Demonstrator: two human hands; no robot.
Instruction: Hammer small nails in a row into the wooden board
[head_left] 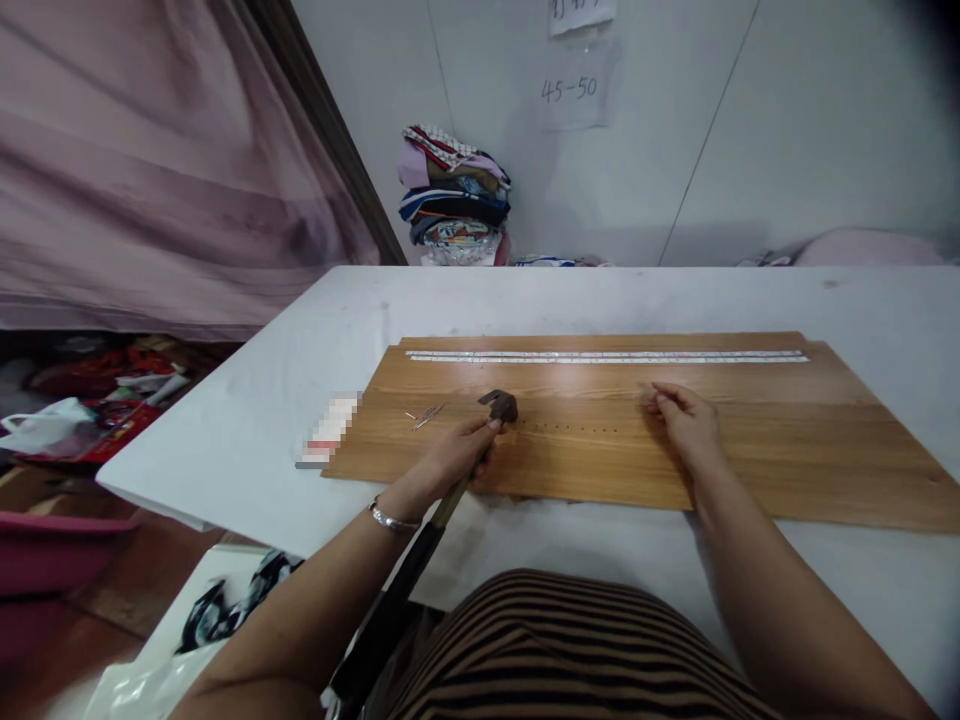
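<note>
My left hand (469,450) is closed around a claw hammer (501,405), gripping it just below the dark metal head. The hammer's long black handle slants down toward my body. Under both hands lies a wood-grain board (750,440). My right hand (686,415) hovers over its middle right, thumb and fingertips pinched together; whatever they hold, if anything, is too small to make out. Between the hands runs a row of small dark dots (570,428), nail heads or holes. Several loose thin nails (426,416) lie on the board left of the hammer head.
Two white strips with ruler-like markings (607,357) lie along the board's far side. A blurred white-and-red item (334,428) sits by its left edge on the white table (247,400). Folded clothes (456,195) are stacked behind the table. A pink curtain (150,150) hangs at left.
</note>
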